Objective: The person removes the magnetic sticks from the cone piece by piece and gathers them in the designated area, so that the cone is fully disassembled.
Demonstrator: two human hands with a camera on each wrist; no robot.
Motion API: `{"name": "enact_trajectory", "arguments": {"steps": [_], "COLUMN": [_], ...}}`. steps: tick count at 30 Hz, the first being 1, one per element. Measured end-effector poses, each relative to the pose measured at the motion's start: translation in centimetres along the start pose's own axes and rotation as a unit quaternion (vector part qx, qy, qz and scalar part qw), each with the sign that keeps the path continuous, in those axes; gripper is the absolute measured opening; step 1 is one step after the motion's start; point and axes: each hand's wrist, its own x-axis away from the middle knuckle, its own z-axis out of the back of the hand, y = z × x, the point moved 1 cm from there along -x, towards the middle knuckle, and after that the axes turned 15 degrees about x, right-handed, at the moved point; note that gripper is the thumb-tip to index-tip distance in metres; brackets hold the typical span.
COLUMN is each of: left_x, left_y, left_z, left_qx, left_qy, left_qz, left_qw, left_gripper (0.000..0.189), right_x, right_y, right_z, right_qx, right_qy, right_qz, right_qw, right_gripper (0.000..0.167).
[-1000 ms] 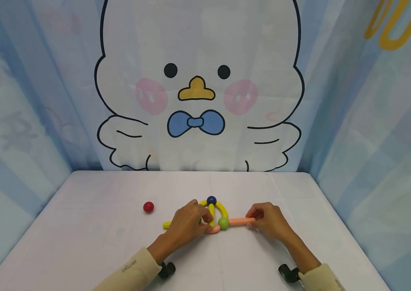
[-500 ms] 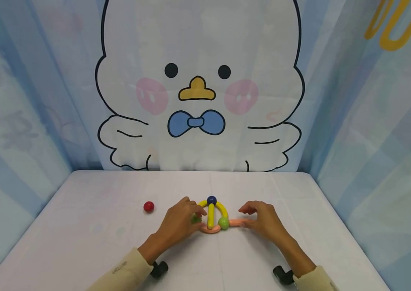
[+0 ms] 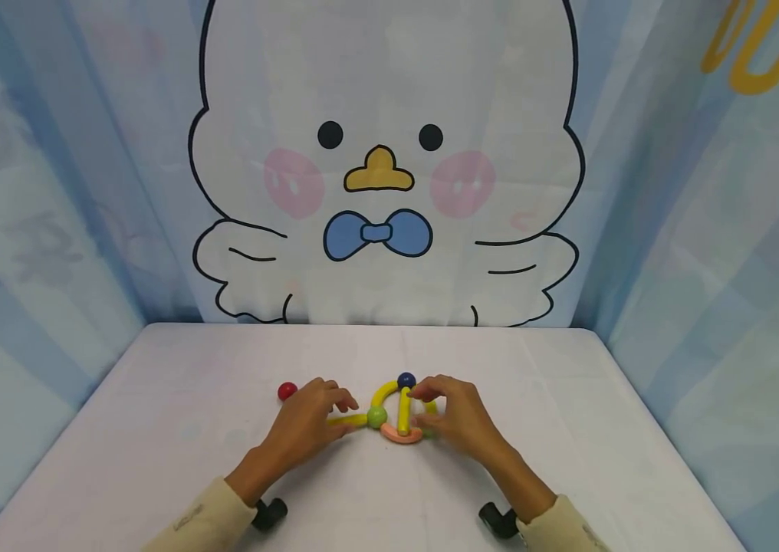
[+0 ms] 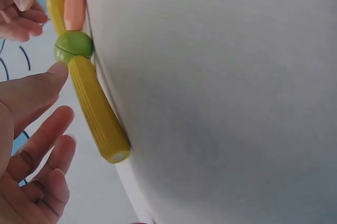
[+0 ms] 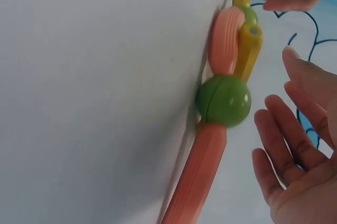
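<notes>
A flat figure of toy rods and balls lies on the table. At its top sits a dark blue ball, with curved yellow rods running down from it. A straight yellow rod stands in the middle, above a curved salmon rod. My left hand is beside the left green ball and the yellow side rod, fingers apart, thumb tip close to the ball. My right hand, fingers loosely spread, hovers by the right green ball and the salmon side rod, gripping nothing.
A red ball lies just behind my left hand. The white table ends at a curtain printed with a cartoon bird. Black wrist cameras sit under both forearms.
My left hand has moved left, uncovering the left green ball. The right hand has let go of the salmon side rod and shifted left over the figure's right side.
</notes>
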Motion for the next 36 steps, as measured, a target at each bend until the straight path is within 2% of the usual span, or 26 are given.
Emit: {"name": "enact_trajectory", "arguments": {"steps": [3,7,11,19,28,36], "left_x": [0.0,0.0,-0.2,-0.4,-0.4,0.1], "left_y": [-0.3,-0.6,-0.7,-1.0,-1.2,-1.1], "left_z": [0.1,0.0,-0.1,-0.4,-0.7,-0.3], "left_qx": [0.0,-0.003,-0.005,-0.005,-0.015,0.009], "left_qy": [-0.007,-0.01,-0.014,-0.031,-0.03,-0.021], "left_qz": [0.006,0.0,-0.008,-0.007,-0.007,0.011], "left_qw": [1.0,0.9999,0.9999,0.9995,0.9994,0.9997], "left_gripper": [0.023,0.02,0.019,0.022,0.024,0.025], "right_x": [-0.4,-1.1,-1.8,-2.6,-2.6,-2.6], "right_y": [-0.7,-1.6,-2.4,-3.2,-3.5,-3.6], "right_z": [-0.6,-1.4,-2.3,-3.7,-3.9,-4.1], "right_qx": [-0.026,-0.043,-0.025,0.027,0.028,0.035], "right_qy": [-0.007,-0.023,-0.035,-0.052,-0.052,-0.047], "right_qz": [0.013,0.037,0.061,0.059,0.076,0.079], "right_qw": [0.9995,0.9981,0.9972,0.9965,0.9954,0.9951], "right_gripper": [0.031,0.029,0.026,0.022,0.022,0.021]}}
